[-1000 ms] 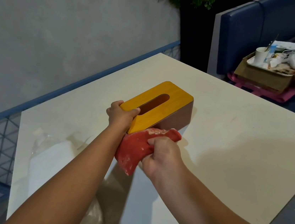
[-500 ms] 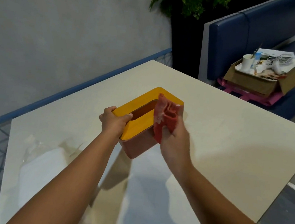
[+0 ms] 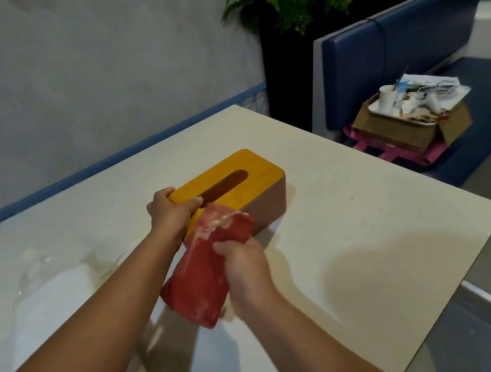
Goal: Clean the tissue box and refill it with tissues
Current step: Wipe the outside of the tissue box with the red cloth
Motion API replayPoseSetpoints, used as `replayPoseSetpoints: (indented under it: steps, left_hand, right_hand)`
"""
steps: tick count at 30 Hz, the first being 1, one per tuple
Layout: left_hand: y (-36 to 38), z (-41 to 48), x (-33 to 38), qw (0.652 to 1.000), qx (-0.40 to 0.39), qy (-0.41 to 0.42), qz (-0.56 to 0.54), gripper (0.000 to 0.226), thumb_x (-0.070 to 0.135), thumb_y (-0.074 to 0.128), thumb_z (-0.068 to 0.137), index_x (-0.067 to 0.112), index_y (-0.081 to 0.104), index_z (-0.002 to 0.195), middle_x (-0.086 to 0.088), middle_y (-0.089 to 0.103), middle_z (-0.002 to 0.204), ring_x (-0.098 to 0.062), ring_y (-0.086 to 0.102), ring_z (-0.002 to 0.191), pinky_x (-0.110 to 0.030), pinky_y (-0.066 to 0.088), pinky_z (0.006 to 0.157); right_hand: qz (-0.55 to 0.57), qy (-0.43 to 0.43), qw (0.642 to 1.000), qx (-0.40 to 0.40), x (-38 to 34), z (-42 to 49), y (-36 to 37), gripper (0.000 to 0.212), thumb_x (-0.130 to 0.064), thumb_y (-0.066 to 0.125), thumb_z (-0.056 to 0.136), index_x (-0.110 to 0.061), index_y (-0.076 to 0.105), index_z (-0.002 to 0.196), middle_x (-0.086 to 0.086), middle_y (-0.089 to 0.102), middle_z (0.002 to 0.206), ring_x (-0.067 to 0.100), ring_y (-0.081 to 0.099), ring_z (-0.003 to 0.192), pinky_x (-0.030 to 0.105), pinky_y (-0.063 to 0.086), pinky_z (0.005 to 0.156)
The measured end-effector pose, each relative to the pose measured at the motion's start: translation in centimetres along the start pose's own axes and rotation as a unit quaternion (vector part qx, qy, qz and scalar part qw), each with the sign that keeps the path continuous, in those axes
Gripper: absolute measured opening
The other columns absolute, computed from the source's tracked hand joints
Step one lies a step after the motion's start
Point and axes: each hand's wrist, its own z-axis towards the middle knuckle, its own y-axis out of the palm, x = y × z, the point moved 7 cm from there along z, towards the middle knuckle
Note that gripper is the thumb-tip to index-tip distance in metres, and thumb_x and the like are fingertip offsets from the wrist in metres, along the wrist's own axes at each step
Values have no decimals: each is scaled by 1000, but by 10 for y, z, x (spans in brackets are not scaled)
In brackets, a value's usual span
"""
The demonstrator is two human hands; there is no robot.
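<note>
Head view: tissue box (image 3: 238, 185) slot dark (contents unseen), red cloth (image 3: 206, 270) against it.

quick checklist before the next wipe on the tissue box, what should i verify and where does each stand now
1. Left hand steadying the tissue box at its near end: ok.
2. Right hand gripping the red cloth: ok.
3. Cloth touching the box at its near corner: ok.
4. Box flat on the table: ok.
5. Slot free of old tissues: cannot tell, interior is dark.
6. Refill pack within reach at near left: ok, though blurred.
</note>
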Motion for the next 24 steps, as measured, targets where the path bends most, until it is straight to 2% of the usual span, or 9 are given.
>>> replayPoseSetpoints:
  steps: [2,4,6,8,11,15,19,22,24]
  left_hand:
    - [0,-2,0,1000,2,0,-7,70,28,74,79,18,37,138,-12,34,140,-32,49,118,-42,47,93]
    - [0,-2,-1,1000,-3,-3,1,70,29,72,81,19,35,139,-12,34,141,-34,49,119,-44,46,91]
    - [0,-2,0,1000,-7,-3,4,70,29,71,82,20,33,139,-12,34,141,-36,48,120,-45,46,91]
    - [1,-2,0,1000,-10,-1,4,69,29,71,82,20,34,139,-12,34,141,-36,48,120,-45,46,91]
    - [2,-2,1,1000,-8,3,4,68,28,71,82,19,34,139,-12,34,141,-36,48,119,-44,46,89]
    - [1,-2,0,1000,-3,9,12,67,27,70,83,19,34,139,-13,35,140,-36,49,119,-45,46,90]
    - [2,0,-1,999,1,13,30,67,27,70,83,19,34,139,-13,36,140,-36,49,118,-46,46,91]
    - [2,0,-1,999,2,11,37,66,27,69,84,20,33,139,-13,35,140,-36,48,119,-47,45,92]
    - [3,1,-1,999,2,9,41,66,26,68,84,20,33,139,-13,35,140,-36,49,118,-47,46,91]
  right_hand:
    - [42,4,998,55,-18,8,-24,25,9,47,83,-8,64,85,3,66,58,16,63,50,21,50,48]
    - [13,-69,990,118,-52,14,-49,24,9,50,81,-10,64,85,1,65,58,19,62,56,26,50,55]
    - [-28,-152,974,167,-89,16,-70,26,6,48,84,-15,62,91,2,65,73,21,61,69,28,50,63]
    - [-112,-204,952,201,-113,22,-87,32,-1,46,89,-19,58,111,1,64,94,19,60,88,32,50,78]
    - [-198,-230,935,185,-117,42,-90,41,-3,44,84,-21,55,119,1,63,111,21,59,105,38,46,97]
    - [-270,-234,924,138,-95,55,-82,37,-4,43,92,-16,50,126,-4,55,111,19,52,103,28,39,86]
    - [-281,-266,914,122,-91,52,-82,32,-5,44,95,-13,50,125,-5,54,108,16,51,100,26,38,87]
    - [-341,-307,882,106,-88,44,-73,24,-7,48,94,-16,55,115,-3,58,100,19,56,94,25,41,77]
    - [-385,-326,858,97,-78,40,-64,19,-14,50,94,-17,59,112,-3,62,97,19,57,89,22,44,69]
